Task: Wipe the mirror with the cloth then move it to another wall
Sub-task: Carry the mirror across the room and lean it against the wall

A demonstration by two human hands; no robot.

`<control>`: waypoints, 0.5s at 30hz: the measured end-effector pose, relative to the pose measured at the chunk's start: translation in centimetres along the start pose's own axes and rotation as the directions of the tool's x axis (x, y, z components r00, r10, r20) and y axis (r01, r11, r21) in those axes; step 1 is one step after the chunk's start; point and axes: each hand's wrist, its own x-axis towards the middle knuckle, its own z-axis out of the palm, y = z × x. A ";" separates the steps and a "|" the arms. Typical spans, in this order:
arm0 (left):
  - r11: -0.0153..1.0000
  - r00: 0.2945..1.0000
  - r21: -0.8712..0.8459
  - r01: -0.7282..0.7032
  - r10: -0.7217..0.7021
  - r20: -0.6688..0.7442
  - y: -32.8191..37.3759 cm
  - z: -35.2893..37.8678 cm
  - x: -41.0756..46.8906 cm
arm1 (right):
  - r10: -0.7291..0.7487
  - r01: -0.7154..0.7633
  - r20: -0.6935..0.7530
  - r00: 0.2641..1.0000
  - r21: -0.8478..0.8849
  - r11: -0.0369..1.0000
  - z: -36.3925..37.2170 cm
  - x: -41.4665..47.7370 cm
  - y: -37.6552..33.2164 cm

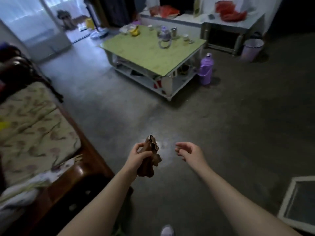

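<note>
At lower centre my left hand (pixel 136 155) pinches the brown cloth (pixel 150 161), my right hand (pixel 189 150) loosely spread beside it, mirror (pixel 300 203) lower right.

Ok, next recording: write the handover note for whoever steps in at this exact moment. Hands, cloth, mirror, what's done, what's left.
Left hand: grips the crumpled brown cloth, held out in front of the body.
Right hand: empty, fingers relaxed, beside the cloth and not touching it.
White-framed rectangular mirror: low at the right edge of the view, by the grey floor, away from both hands.
Done: the cloth is in hand. I cannot tell whether the mirror has been wiped.
Left: probably the wiping, then moving the mirror to another wall.
</note>
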 end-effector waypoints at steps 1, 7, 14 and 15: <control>1.000 0.998 -0.008 0.017 -0.017 -0.053 -0.4 -2.2 -0.2 | 0.000 0.000 0.029 1.000 -0.004 1.000 2.0 0.1 -0.2; 0.978 0.911 0.198 0.059 0.028 -0.412 -4.3 -15.6 1.3 | 0.005 0.004 0.162 0.987 -0.057 0.998 12.1 1.4 -0.2; 0.793 0.701 0.524 0.310 0.181 -0.689 -8.6 -25.9 4.4 | 0.021 0.008 0.204 0.979 -0.137 0.991 17.5 2.8 1.1; 0.764 0.714 0.539 0.354 0.152 -0.683 -9.3 -26.7 4.9 | 0.020 0.011 0.204 0.979 -0.147 0.989 18.0 2.9 1.3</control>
